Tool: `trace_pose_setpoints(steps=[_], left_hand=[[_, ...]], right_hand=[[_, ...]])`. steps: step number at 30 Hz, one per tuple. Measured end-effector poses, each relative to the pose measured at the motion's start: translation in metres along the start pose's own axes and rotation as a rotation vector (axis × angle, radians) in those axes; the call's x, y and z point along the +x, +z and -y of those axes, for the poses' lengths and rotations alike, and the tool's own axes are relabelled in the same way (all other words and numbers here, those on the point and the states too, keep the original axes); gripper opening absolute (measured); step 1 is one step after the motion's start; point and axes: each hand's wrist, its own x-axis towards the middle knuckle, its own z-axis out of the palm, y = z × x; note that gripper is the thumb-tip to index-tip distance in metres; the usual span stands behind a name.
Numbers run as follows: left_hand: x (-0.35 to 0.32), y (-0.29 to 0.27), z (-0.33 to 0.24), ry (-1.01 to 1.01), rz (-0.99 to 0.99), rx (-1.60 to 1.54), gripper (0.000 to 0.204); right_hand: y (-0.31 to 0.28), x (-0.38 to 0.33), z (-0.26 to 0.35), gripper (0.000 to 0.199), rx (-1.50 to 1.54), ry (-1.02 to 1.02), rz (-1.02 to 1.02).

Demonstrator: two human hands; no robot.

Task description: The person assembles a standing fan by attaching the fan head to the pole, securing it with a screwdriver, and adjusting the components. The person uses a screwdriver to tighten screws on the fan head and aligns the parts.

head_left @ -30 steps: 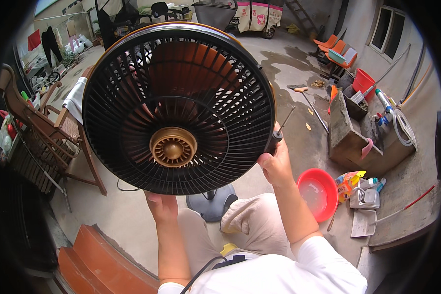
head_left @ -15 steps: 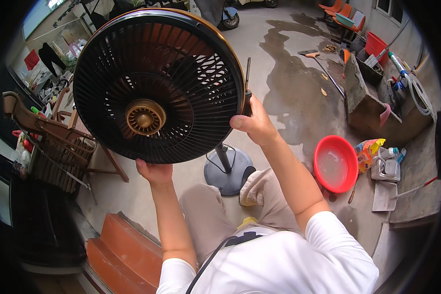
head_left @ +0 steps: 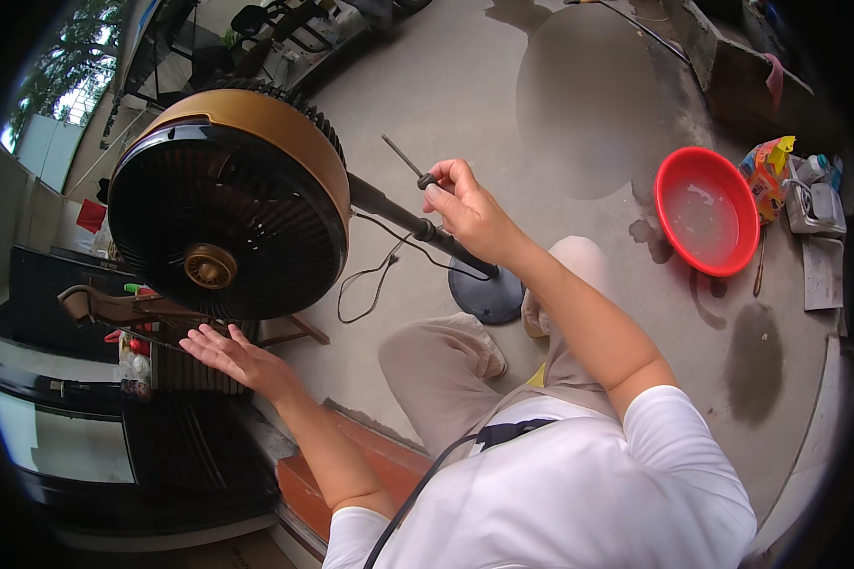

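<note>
A standing fan's black round head with a gold-brown rim (head_left: 256, 114) leans to the left on its black pole (head_left: 389, 205). The round grey base (head_left: 485, 294) rests on the floor by my feet. My right hand (head_left: 470, 213) is closed on a screwdriver (head_left: 410, 163), its metal shaft pointing up and to the left, apart from the fan. Just below the front grille (head_left: 285, 251), my left hand (head_left: 247, 362) is open with fingers spread and palm up. It holds nothing, and a small gap seems to lie between it and the grille.
A red basin (head_left: 672, 204) with cloudy water stands on the right, beside a colourful bag (head_left: 767, 175) and a white container (head_left: 816, 204). The fan's cord (head_left: 370, 294) loops over the floor. A brown chair (head_left: 114, 305) is behind the fan on the left; red-brown steps (head_left: 389, 465) lie below.
Both hands have come off the fan head. My right hand has drawn away with the screwdriver; the left has opened below the grille. The view has turned, and the fan head now shows its side.
</note>
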Motion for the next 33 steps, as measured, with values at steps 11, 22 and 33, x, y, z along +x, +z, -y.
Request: trace_pose_setpoints(steps=[11, 22, 33], left_hand=[[-0.03, 0.084, -0.03, 0.842, 0.417, 1.024, 0.057], [0.009, 0.064, -0.056, 0.945, 0.36, 0.899, 0.064], [0.118, 0.025, -0.05, 0.13, 0.279, 0.132, 0.078]], right_hand=[[-0.009, -0.024, -0.013, 0.019, -0.267, -0.268, 0.007], [-0.005, -0.013, -0.024, 0.025, -0.376, -0.404, -0.01], [0.017, 0.015, 0.036, 0.102, -0.111, -0.285, 0.165]])
